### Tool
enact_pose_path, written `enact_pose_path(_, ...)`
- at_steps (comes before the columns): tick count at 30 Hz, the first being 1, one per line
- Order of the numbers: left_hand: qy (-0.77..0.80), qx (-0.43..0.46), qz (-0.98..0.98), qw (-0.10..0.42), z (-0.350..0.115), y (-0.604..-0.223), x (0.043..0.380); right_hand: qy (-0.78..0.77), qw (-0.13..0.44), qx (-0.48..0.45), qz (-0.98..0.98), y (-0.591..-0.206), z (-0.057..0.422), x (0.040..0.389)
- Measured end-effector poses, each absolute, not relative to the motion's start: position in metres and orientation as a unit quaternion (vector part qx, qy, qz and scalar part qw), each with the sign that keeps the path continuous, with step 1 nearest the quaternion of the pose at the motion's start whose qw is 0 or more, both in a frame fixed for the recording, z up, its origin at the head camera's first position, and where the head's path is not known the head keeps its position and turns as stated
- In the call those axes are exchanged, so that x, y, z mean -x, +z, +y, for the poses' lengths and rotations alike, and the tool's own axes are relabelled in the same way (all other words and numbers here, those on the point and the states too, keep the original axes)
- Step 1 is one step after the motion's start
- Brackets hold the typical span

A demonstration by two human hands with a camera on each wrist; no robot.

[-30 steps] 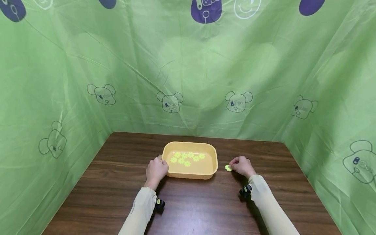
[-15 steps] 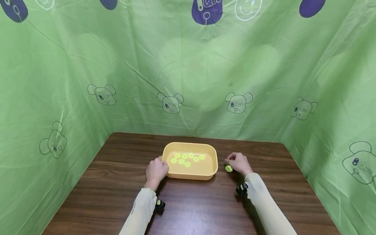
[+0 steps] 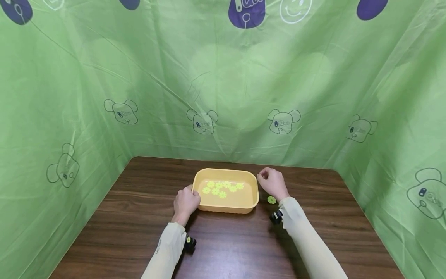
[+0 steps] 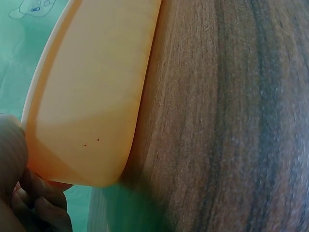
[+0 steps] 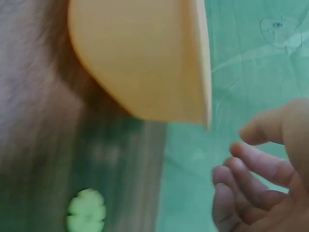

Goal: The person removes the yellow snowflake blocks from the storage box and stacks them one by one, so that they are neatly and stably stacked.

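At tray's left rim [image 3: 194, 179], left hand [image 3: 187, 201] clamped, near right rim [image 3: 257, 190], right hand [image 3: 274, 183] unclasped

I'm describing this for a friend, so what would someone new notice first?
Probably the yellow tray on the brown table, with yellow-green flower pieces lying inside and the left grip holding its left end. A lone flower piece lies on the table to the tray's right, near the right grip. Green cloth printed with cartoon heads fills the background.

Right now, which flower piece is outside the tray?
The single flower piece on the table, just right of the yellow tray and near the right hand; the other flower pieces all lie inside the tray.
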State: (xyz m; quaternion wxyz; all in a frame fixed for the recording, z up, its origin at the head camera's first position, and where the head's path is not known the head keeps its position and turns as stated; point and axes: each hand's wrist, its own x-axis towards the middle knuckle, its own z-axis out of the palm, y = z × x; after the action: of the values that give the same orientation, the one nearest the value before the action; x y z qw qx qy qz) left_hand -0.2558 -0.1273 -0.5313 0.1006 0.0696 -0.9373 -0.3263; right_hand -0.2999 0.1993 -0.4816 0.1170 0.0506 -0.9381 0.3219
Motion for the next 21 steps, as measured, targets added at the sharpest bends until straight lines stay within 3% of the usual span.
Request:
enact_pose_path(4,-0.326,-0.069,-0.937,0.099,-0.128,-0.531,0.255,0.316,0.146,-0.072,-0.935,-0.469,0.179,0.303)
enact_pose_path(10,-0.328,-0.072,-0.937,0.098,-0.127,-0.53,0.254,0.321,0.144,-0.116,-0.929,-0.464,0.145,0.307)
enact_pose_path(21,-0.326,-0.076,-0.937,0.1,-0.124,-0.531,0.253,0.317,0.026,-0.147,-0.937,-0.489,0.098,0.3)
